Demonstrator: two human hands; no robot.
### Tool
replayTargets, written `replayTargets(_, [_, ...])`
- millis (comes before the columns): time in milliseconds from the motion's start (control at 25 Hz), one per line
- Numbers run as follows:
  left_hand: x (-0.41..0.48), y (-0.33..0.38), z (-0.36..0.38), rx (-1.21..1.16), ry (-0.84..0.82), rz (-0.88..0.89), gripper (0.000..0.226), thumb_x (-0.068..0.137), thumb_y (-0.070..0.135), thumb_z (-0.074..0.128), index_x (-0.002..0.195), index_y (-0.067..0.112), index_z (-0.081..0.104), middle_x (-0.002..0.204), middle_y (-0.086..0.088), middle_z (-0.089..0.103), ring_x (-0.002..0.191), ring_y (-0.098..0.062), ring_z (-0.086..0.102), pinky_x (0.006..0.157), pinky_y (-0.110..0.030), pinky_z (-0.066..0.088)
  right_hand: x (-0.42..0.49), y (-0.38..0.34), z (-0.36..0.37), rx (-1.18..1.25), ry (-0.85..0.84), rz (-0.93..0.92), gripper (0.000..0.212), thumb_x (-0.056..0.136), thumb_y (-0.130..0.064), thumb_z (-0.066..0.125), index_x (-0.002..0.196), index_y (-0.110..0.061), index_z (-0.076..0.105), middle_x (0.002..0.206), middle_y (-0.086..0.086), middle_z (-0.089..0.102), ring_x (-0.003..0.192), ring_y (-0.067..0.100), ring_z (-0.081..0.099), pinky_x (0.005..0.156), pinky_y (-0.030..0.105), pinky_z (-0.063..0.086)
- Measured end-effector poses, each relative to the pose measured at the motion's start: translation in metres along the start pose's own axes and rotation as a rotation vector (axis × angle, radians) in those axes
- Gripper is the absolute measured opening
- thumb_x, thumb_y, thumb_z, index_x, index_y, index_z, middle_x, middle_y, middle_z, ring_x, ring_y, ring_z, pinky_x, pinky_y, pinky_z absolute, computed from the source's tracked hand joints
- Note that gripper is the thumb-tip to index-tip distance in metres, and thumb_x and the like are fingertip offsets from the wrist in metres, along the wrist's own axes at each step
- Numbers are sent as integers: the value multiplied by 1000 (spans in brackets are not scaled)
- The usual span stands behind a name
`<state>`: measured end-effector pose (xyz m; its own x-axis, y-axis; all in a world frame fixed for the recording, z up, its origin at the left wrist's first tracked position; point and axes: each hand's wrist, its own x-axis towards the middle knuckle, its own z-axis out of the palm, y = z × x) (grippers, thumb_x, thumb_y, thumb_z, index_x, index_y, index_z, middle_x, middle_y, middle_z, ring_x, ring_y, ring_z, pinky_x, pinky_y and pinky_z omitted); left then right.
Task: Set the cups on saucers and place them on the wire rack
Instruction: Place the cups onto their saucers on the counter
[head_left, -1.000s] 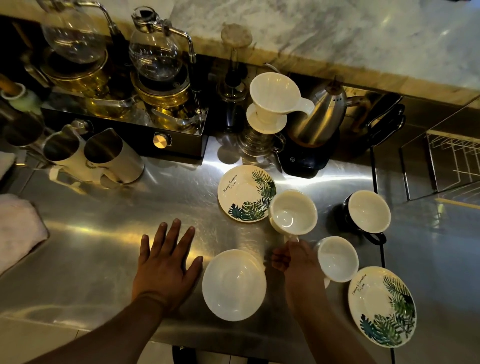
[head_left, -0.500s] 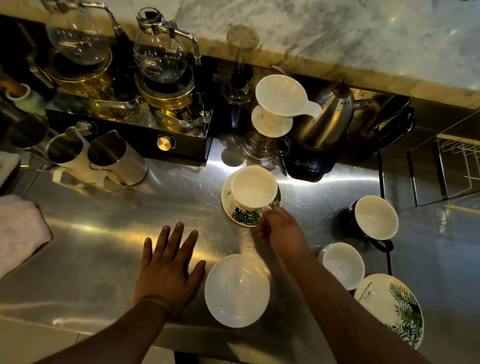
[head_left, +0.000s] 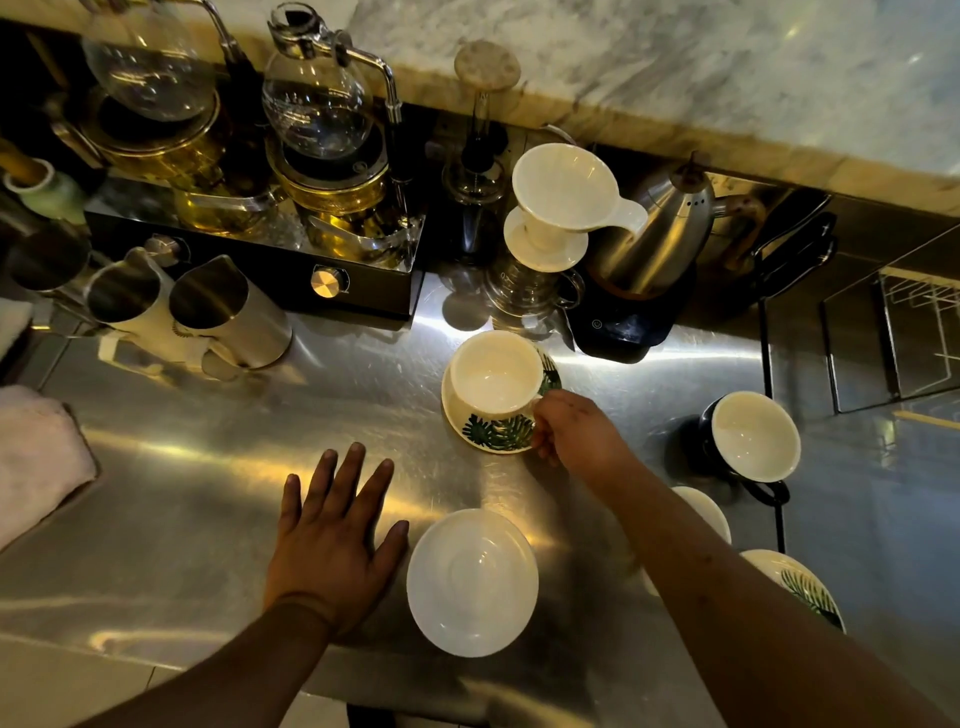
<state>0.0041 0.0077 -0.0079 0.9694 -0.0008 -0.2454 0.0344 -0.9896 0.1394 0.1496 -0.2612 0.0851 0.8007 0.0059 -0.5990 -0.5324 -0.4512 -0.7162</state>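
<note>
My right hand pinches the handle of the cup, seating it on the leaf saucer at centre. My left hand lies flat and released on the counter, bracing.

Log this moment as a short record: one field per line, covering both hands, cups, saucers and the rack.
left hand: flat on the steel counter, holding nothing
right hand: grip closed at the white cup
white cup: sitting on the leaf-print saucer
plain white saucer: bare
dark cup: on the counter, no saucer
wire rack: far right, no cups visible on it
</note>
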Motion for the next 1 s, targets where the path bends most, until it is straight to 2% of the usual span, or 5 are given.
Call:
replayTargets(200, [0, -1, 1, 9, 2, 0, 73, 97, 71, 22, 162, 39, 17, 174, 0, 7, 161, -26, -1, 127, -62, 9, 13, 3, -22, -58, -50, -13, 33, 99, -23, 46, 67, -17, 56, 71, 9, 65, 62, 16, 57, 61, 30, 45])
replayTargets(400, [-1, -1, 2, 15, 6, 2, 73, 97, 71, 22, 162, 39, 17, 174, -1, 9, 161, -26, 1, 127, -61, 9, 31, 2, -36, -163, -147, 19, 31, 99, -22, 49, 71, -13, 59, 72, 10, 65, 59, 18, 53, 55, 30, 43])
replayTargets(680, [0, -2, 4, 24, 11, 2, 73, 97, 72, 20, 162, 41, 14, 174, 0, 7, 161, -25, -1, 127, -61, 8, 41, -1, -46, -159, -180, 44, 15, 104, -22, 54, 93, -15, 62, 81, 12, 68, 50, 16, 51, 49, 27, 41])
replayTargets(840, [0, -4, 6, 30, 19, 4, 73, 97, 72, 22, 162, 41, 13, 174, 1, 7, 161, -24, -2, 127, -60, 9, 36, -2, -43, -109, -137, 62, 11, 104, -25, 55, 97, -19, 62, 83, 11, 69, 47, 10, 54, 41, 21, 42])
replayTargets(1000, [-1, -3, 8, 26, 26, 8, 73, 97, 72, 22, 162, 41, 12, 174, 1, 6, 161, -24, -3, 127, -60, 7, 8, 4, -43, -209, 65, -45, 15, 102, -38, 55, 116, -31, 54, 84, -5, 69, 65, 8, 67, 48, 16, 46])
